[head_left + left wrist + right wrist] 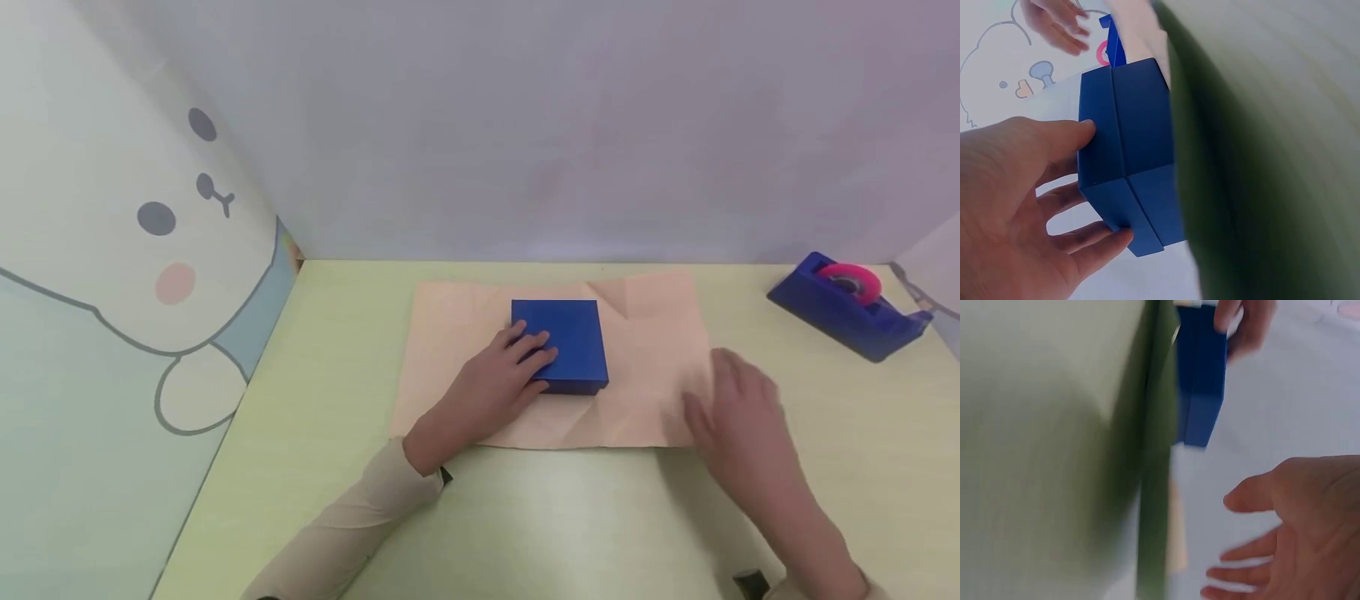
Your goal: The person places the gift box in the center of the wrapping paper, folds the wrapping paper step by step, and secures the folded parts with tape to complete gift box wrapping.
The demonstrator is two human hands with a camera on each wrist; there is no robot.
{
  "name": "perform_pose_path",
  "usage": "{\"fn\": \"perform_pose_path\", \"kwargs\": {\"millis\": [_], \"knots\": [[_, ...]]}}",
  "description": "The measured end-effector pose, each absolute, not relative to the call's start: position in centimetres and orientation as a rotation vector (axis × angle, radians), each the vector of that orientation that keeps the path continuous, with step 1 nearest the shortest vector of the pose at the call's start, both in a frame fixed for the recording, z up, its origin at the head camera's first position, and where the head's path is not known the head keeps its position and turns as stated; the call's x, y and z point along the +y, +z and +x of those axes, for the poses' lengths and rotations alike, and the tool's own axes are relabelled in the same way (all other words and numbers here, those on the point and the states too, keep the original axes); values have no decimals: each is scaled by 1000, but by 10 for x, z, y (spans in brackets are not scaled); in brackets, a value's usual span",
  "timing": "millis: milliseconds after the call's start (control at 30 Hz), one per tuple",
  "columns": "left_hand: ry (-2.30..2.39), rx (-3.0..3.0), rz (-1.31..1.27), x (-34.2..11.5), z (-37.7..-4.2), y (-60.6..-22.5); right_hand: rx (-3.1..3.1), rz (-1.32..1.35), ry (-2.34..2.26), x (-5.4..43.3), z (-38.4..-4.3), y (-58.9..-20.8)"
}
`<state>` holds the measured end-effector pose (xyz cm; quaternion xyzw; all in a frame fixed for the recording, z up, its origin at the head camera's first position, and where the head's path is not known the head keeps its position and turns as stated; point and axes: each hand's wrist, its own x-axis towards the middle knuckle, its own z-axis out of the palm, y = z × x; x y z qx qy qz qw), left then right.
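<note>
In the head view, a blue lidded box [566, 342] stands on a creased sheet of tan paper [660, 333]. My left hand [498, 379] holds the box at its near left corner, several fingers lying over the lid. From the left wrist view, the thumb of my left hand [1029, 194] presses one side of the blue box [1125, 144], and another finger touches the adjoining side. Beside the paper's right edge is my right hand [742, 425], slightly blurred. The right wrist view shows my right hand [1300, 537] with spread fingers and nothing held, apart from the box [1200, 381].
A blue tape dispenser [832, 317] with a pink roll [851, 283] stands at the back right of the pale table [337, 350]. Behind the table rises a light grey wall [525, 125]. On the left is a panel [97, 250] with a cartoon animal.
</note>
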<state>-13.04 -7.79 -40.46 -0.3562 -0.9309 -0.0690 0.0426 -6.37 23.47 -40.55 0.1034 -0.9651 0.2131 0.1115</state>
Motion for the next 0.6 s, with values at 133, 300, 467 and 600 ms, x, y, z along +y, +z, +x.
{"fn": "perform_pose_path", "kwargs": {"millis": [133,300,467,600], "knots": [[-213,-2848,-1083,-78,-130,-404,-2888,742,521,203,-46,-409],[-222,-2861,-1083,-77,-130,-404,-3094,838,458,183,-31,-415],[-195,-2879,-1079,-76,-130,-403,-3157,787,328,188,-24,-416],[-178,-2884,-1076,-77,-131,-403,-3228,756,293,196,-21,-414]]}}
